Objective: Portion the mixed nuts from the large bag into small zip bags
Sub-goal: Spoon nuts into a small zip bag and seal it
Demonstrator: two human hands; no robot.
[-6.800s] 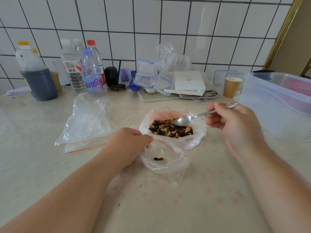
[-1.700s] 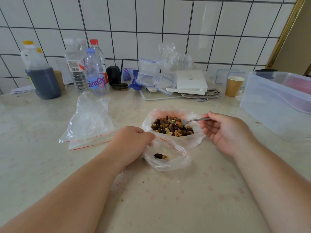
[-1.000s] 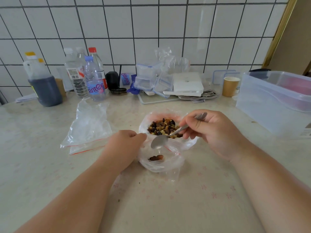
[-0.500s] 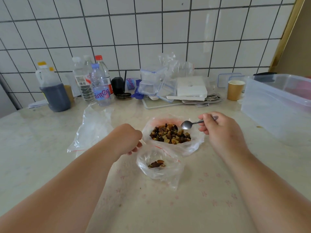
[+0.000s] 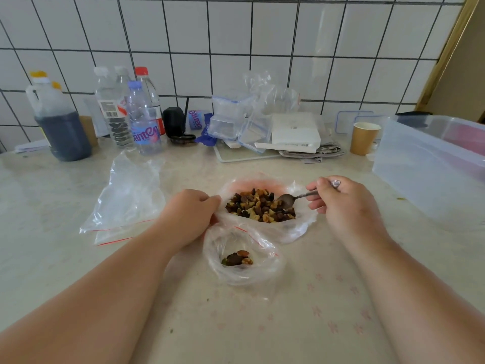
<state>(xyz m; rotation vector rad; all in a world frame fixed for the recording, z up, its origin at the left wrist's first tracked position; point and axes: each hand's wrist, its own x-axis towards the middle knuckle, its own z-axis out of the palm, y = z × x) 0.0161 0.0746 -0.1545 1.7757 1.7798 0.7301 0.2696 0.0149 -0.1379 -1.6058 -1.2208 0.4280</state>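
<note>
The large clear bag (image 5: 294, 229) lies open at the centre of the counter, full of mixed nuts (image 5: 258, 206). In front of it sits a small zip bag (image 5: 265, 266), mouth open, with a few nuts (image 5: 237, 258) at its bottom. My left hand (image 5: 190, 215) pinches plastic where the two bags meet, at their left edges. My right hand (image 5: 343, 206) grips a metal spoon (image 5: 290, 199), whose bowl rests at the right edge of the nut pile.
Empty zip bags (image 5: 126, 198) lie to the left. Along the tiled wall stand a dark jug (image 5: 60, 124), water bottles (image 5: 143, 119), clear lidded containers (image 5: 236, 119), a white box (image 5: 295, 132) and a paper cup (image 5: 363, 137). A large translucent tub (image 5: 430, 166) fills the right side.
The spoon tipped nuts into the small bag, then swung back. Its bowl has now dropped from above the large bag onto the nut pile. My left hand kept its hold.
</note>
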